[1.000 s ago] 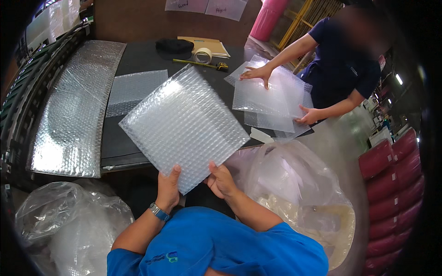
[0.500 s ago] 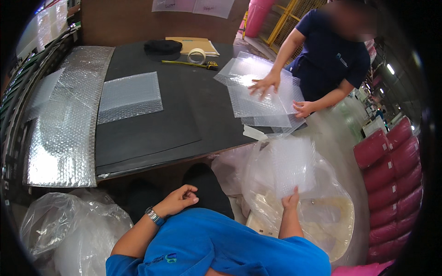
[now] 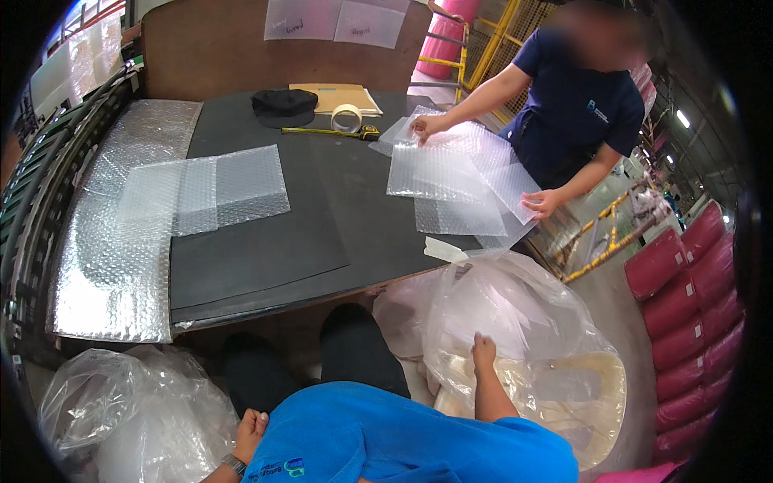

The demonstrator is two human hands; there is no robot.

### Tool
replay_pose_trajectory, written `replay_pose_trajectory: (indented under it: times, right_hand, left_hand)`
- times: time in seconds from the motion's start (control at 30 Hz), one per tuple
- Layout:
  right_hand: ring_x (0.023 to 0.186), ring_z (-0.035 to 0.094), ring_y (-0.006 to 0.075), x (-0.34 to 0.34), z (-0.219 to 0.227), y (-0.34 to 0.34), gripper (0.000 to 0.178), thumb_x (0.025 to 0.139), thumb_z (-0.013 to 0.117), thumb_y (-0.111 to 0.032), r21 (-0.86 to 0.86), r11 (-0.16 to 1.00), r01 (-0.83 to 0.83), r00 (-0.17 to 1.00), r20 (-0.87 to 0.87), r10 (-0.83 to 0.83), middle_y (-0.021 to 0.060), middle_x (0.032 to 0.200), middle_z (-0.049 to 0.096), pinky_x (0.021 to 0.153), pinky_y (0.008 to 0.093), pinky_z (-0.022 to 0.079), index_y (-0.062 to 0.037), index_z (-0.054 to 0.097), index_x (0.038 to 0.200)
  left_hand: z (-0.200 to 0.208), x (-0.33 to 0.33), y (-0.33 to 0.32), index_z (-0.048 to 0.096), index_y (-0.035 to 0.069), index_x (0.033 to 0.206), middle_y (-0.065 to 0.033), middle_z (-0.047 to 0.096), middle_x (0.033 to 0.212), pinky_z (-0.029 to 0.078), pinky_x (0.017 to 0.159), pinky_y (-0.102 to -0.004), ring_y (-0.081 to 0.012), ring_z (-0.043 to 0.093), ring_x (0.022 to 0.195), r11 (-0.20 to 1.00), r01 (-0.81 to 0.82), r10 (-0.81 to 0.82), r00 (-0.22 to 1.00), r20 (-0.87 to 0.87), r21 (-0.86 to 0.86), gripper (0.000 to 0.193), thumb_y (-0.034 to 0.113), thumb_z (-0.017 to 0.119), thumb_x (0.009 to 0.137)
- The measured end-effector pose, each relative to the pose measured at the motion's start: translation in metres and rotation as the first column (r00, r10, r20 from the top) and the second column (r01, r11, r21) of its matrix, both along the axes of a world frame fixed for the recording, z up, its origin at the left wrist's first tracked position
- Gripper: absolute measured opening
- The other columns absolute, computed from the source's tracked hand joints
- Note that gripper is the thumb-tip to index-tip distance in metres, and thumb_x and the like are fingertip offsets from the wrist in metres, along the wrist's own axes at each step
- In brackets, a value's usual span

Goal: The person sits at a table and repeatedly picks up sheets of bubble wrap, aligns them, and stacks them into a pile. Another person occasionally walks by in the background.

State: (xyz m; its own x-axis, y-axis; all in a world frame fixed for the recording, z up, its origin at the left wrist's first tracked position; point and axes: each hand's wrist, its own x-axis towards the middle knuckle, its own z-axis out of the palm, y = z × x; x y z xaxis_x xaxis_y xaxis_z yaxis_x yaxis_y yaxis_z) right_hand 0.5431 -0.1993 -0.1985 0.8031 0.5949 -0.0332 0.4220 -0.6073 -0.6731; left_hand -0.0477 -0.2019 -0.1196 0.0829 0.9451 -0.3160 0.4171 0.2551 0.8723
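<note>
My right hand (image 3: 483, 351) is closed over a large clear plastic bag (image 3: 535, 282) by the table's near right corner; no sheet shows in its fingers. My left hand (image 3: 251, 425) is low beside my blue shirt, fingers curled and nothing visible in them. On the table's left part, one clear bubble-wrap piece (image 3: 254, 187) is overlapped by another bubble-wrap piece (image 3: 157, 197), which also lies across a long bubble-wrap strip (image 3: 113, 294). At the right, a co-worker's hands (image 3: 543, 203) are on a loose pile of bubble-wrap pieces (image 3: 447, 173).
A black cap (image 3: 283, 107), a tape roll (image 3: 346, 119), a yellow tape measure (image 3: 369, 132) and a folder (image 3: 334, 97) lie at the back of the dark table (image 3: 322, 221). Another clear plastic bag (image 3: 137, 414) sits at lower left. Red wrapped items (image 3: 684, 346) are stacked at right.
The bubble-wrap piece in my right hand is gone from it. My left hand has dropped toward my side. The leftmost piece now overlaps its neighbour. The co-worker's left hand lifts a piece's edge.
</note>
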Motion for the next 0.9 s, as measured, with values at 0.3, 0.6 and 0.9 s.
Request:
replay_pose_trajectory:
  times: [0.3,0.6,0.9]
  right_hand:
    - [0.077,0.052,0.0238,-0.152,0.203,0.136,0.018,0.078,0.056,-0.019,0.175,0.487,-0.856,0.506,0.478,0.718,0.0114,0.081,0.054,0.071,0.0330,0.041,-0.0029,0.054,0.085]
    - [0.114,0.037,0.0291,-0.229,0.195,0.192,0.043,0.080,0.050,-0.038,-0.191,0.087,-0.978,-0.034,0.556,0.831,0.0124,0.120,0.044,0.094,0.0484,0.026,-0.0149,0.048,0.117]
    - [0.111,0.044,0.0276,-0.296,0.168,0.202,0.040,0.078,0.050,-0.041,0.003,0.519,-0.855,0.379,0.687,0.619,0.0095,0.117,0.050,0.094,0.0489,0.027,-0.0150,0.056,0.108]
  left_hand:
    - [-0.007,0.010,0.043,0.049,0.005,0.080,-0.0173,0.055,0.063,0.044,0.056,-0.0421,-0.0373,0.055,0.061,0.946,0.292,-0.239,0.922,-0.306,0.141,0.021,0.026,0.052,0.082]
    - [-0.011,0.036,0.051,0.047,0.013,0.109,-0.0162,0.033,0.123,0.028,0.088,-0.0539,-0.0368,0.025,0.116,0.941,0.275,-0.074,0.735,-0.674,0.197,0.047,0.041,0.056,0.073]
    - [-0.012,0.023,0.117,0.023,0.019,0.133,-0.0147,0.004,0.141,0.021,0.096,-0.0561,-0.0406,0.013,0.126,0.971,-0.026,-0.126,0.792,-0.597,-0.239,0.079,0.055,0.052,0.070]
